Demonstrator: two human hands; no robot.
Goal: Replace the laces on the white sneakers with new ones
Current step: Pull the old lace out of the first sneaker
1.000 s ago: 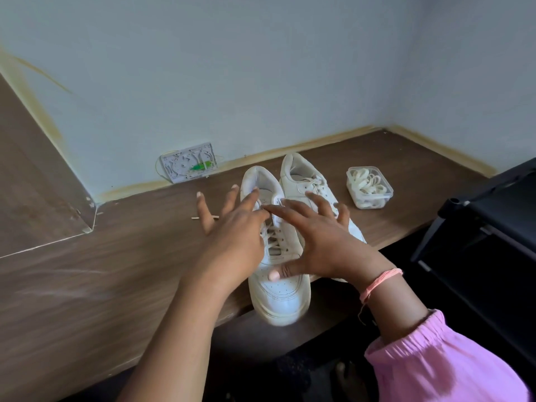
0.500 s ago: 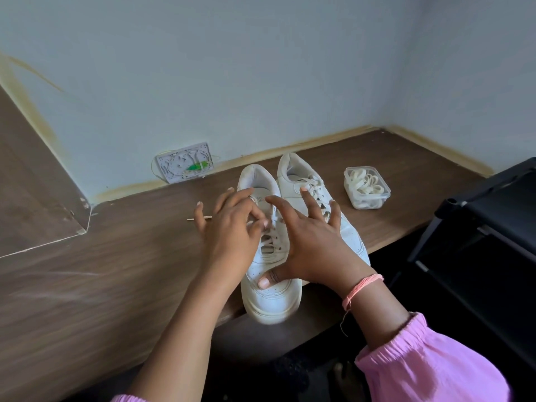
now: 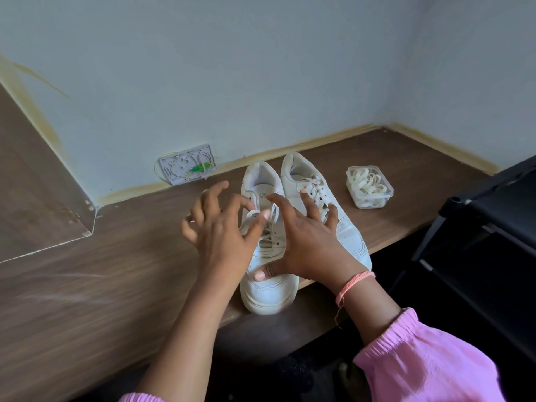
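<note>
The counter [image 3: 116, 280] holds two shoes [image 3: 293, 184] near its front edge, toes toward the person, easy to reach. The right hand [image 3: 307, 242] lies flat on the near shoe to steady it. The left hand [image 3: 220, 236] pinches its old lace [image 3: 251, 213] to untie it (I think). New laces wait in a tub [image 3: 369, 187] by the back right corner.

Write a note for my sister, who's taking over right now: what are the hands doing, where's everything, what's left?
Left hand pinches a lace loop on the left sneaker. Right hand rests spread over both shoes, thumb on the left one's toe. Right sneaker sits beside it, laced. New laces wait in the plastic tub to the right. Nothing is replaced yet: unlace both, then relace.
</note>
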